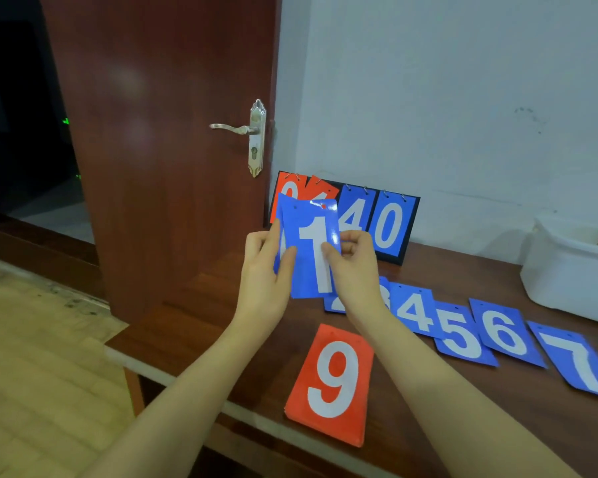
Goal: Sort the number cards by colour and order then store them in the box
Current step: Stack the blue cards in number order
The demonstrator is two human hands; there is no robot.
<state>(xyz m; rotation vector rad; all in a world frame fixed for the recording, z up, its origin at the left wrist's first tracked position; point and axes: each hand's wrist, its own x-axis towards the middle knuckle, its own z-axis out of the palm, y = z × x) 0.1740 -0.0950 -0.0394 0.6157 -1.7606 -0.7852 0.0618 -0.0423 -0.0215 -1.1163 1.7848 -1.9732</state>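
Observation:
Both hands hold blue number cards upright above the table. My right hand [351,267] pinches the front blue card showing 1 [313,250] by its right edge. My left hand [263,270] grips another blue card [279,232] just behind it, mostly hidden. On the table lies a row of blue cards: 2 [335,305], partly hidden, then 4 [415,313], 5 [461,336], 6 [504,331] and 7 [573,360]. A red stack with 9 [332,381] on top lies near the front edge. The white box [567,267] stands at the right.
A flip scoreboard [387,225] with red and blue digits leans against the white wall at the back. A brown door [159,132] with a metal handle stands left of the wooden table [201,322]. Left of the table's edge the floor drops away.

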